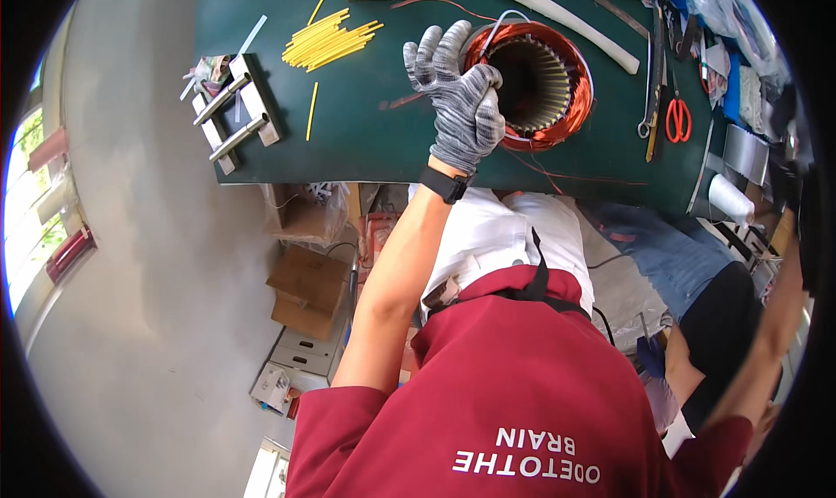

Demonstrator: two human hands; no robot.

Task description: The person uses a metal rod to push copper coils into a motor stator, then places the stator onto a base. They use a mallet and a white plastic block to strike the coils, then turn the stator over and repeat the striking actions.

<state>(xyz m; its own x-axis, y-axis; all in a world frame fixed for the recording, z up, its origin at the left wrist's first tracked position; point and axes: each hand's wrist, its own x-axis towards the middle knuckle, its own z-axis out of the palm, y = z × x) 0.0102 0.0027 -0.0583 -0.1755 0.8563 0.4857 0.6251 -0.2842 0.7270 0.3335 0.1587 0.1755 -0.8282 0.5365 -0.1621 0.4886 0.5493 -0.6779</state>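
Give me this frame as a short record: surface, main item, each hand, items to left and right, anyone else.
Surface: dark green table
Main item: stator with copper-coloured windings
Left hand: gloved, fingers spread, overlapping the stator's left side; contact unclear
Right hand: not discernible; its forearm runs to the dark right rim
Left items: yellow sticks, metal frame
Right items: red-handled scissors, white roll
Anyone else: person in jeans, at right

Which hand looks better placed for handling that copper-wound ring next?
Probably the left: the gloved left hand is close beside the copper-wound ring, while the right forearm is near the picture's right edge, away from it.
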